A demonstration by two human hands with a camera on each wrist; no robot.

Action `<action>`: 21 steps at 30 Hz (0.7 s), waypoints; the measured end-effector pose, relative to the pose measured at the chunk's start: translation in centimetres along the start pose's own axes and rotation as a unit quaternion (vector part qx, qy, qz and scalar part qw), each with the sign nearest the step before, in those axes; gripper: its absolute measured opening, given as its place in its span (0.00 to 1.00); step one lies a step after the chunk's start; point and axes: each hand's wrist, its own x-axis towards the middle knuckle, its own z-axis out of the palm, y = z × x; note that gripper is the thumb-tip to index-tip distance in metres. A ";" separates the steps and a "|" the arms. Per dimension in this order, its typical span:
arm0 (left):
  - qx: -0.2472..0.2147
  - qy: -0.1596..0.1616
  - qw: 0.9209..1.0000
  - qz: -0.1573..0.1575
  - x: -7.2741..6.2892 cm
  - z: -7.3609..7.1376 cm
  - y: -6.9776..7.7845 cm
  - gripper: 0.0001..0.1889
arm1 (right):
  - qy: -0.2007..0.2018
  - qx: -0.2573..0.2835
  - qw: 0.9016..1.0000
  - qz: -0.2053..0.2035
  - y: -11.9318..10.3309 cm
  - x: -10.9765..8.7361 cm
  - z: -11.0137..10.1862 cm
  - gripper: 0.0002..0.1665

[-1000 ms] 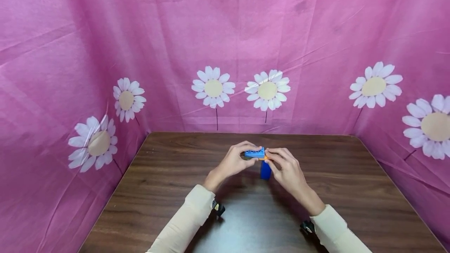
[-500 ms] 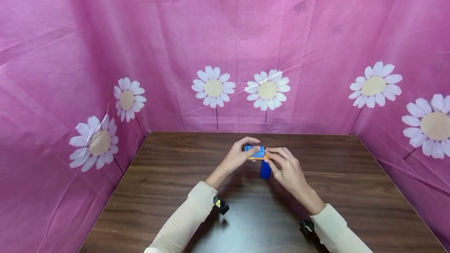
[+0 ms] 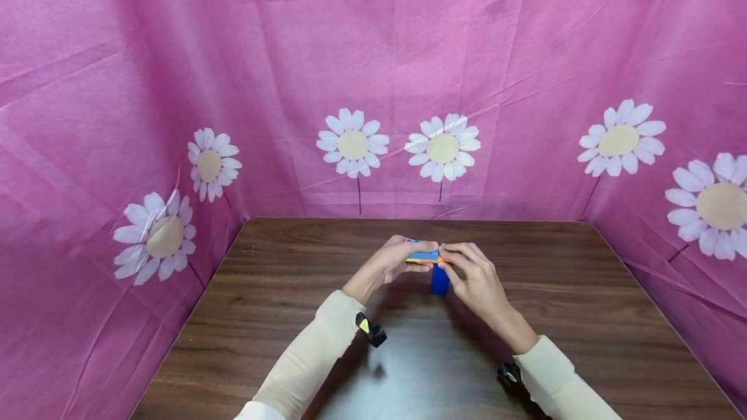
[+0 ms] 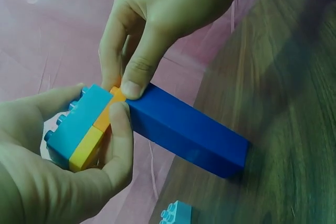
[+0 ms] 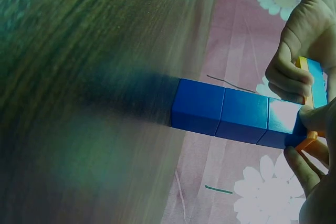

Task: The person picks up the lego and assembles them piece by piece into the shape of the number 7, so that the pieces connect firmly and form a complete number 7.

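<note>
A tower of dark blue toy bricks (image 3: pixel 440 280) stands upright on the table. Across its top lie an orange brick (image 4: pixel 106 116) and a yellow brick (image 4: pixel 85 149) end to end, jutting out to the left. A light blue studded brick (image 4: pixel 79 124) sits on these two. My left hand (image 3: pixel 388 261) grips the overhanging light blue brick, thumb over its top and fingers beneath the yellow and orange layer. My right hand (image 3: pixel 478 280) pinches the orange brick at the tower's top, thumb at the joint. Fingers partly hide the orange brick.
Another light blue brick (image 4: pixel 181 213) shows at the bottom edge of the left wrist view. A brown wooden table (image 3: pixel 292 284) carries the tower. Pink cloth (image 3: pixel 280 83) with printed daisies surrounds its back and sides.
My left hand has shifted its grip: first it held the brick by its sides, then its fingers lifted, and now its thumb lies on top with fingers underneath. My right hand stays put.
</note>
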 end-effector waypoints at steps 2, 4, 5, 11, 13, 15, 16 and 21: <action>0.006 0.006 1.000 0.001 0.1 0.1 0.1 0.18 | -0.001 0.000 1.000 0.001 0.0 0.0 0.0 0.17; 0.008 0.009 1.000 -0.003 0.0 0.2 0.2 0.18 | -0.003 -0.002 1.000 0.002 0.0 0.0 -0.1 0.17; 0.008 0.010 1.000 -0.004 0.0 0.2 0.3 0.17 | -0.004 -0.002 1.000 0.002 0.0 0.0 -0.1 0.17; -0.009 0.019 1.000 -0.008 0.2 0.3 0.3 0.16 | 0.003 0.002 1.000 -0.004 -0.1 0.0 0.0 0.17; -0.015 0.025 1.000 -0.008 0.2 0.3 0.3 0.15 | 0.010 0.003 1.000 -0.013 -0.1 0.1 0.1 0.17; -0.019 0.031 0.999 -0.009 0.3 0.4 0.4 0.14 | 0.017 0.005 1.000 -0.020 -0.1 0.2 0.1 0.18; -0.020 0.034 0.999 -0.008 0.3 0.5 0.4 0.14 | 0.019 0.007 1.000 -0.022 -0.1 0.2 0.1 0.18; -0.020 0.036 0.999 -0.009 0.3 0.5 0.4 0.14 | 0.019 0.008 1.000 -0.019 -0.1 0.2 0.1 0.18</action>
